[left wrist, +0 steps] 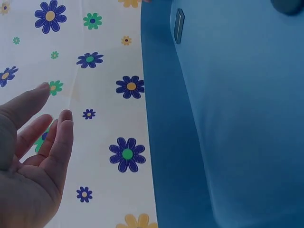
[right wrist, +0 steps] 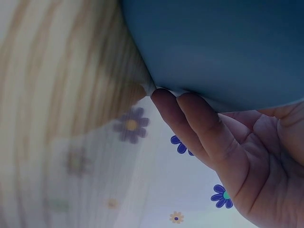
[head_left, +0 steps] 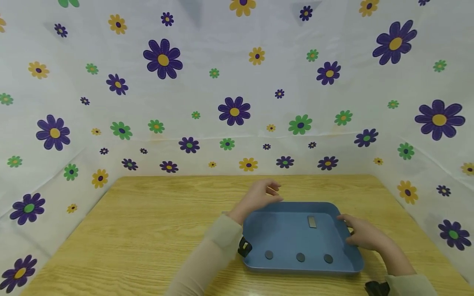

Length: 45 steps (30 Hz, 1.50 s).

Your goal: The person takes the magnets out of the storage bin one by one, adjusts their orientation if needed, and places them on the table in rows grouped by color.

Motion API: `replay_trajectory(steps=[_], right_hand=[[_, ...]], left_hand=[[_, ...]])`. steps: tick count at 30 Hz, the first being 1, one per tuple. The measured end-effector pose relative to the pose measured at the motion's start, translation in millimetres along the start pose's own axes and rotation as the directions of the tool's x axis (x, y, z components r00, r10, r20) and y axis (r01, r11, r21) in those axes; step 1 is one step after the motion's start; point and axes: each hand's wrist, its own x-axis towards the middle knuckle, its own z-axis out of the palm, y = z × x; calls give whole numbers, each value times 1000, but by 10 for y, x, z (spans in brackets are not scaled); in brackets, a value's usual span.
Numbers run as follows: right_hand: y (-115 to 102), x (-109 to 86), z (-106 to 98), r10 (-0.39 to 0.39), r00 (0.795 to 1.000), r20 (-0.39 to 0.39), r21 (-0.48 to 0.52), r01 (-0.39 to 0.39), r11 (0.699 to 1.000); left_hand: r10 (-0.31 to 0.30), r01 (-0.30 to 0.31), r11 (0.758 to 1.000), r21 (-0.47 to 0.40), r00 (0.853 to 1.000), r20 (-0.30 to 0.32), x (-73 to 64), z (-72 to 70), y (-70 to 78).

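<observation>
The shallow blue rectangular tray (head_left: 285, 234), lying toward the wooden worktop's (head_left: 148, 222) right edge, could tip if lifted one-sidedly, sliding its silver rectangular block (head_left: 312, 222) and three dark round discs (head_left: 300, 257), since only the right hand (head_left: 364, 233) grips it while the left hand (head_left: 258, 195) hovers, thumb and fingers apart.

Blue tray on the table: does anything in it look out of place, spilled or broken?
Nothing looks spilled or broken in the blue tray. Only the small rectangular piece stands out: it lies by itself toward the far right corner, while the three dark round discs sit in a loose row along the near side.
</observation>
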Motion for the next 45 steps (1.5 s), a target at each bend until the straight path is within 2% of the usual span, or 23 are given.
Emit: replay_trajectory(steps=[11, 19, 27, 32, 41, 45], right_hand=[[-20, -18, -6, -14, 1000, -5, -4, 14, 1000], [-30, -1, -6, -8, 1000, -18, -42, 7, 999], [-32, -4, 7, -14, 999, -32, -44, 12, 999], [-22, -6, 1, -11, 999, -38, -51, 9, 999], [-22, -13, 8, -19, 999, -45, -28, 18, 999], [-17, -12, 11, -16, 999, -41, -16, 15, 1000]], left_hand=[[-2, 2, 999, -35, 1000, 4, 79, 276, 83], [-33, 30, 986, -164, 999, -16, 147, 451, 110], [-50, 44, 960, -277, 999, -14, 213, 618, 180], [-54, 36, 926, -375, 998, -37, 255, 708, 239], [-97, 68, 893, -445, 994, -43, 307, 845, 285], [-96, 65, 883, -466, 995, -42, 313, 875, 288]])
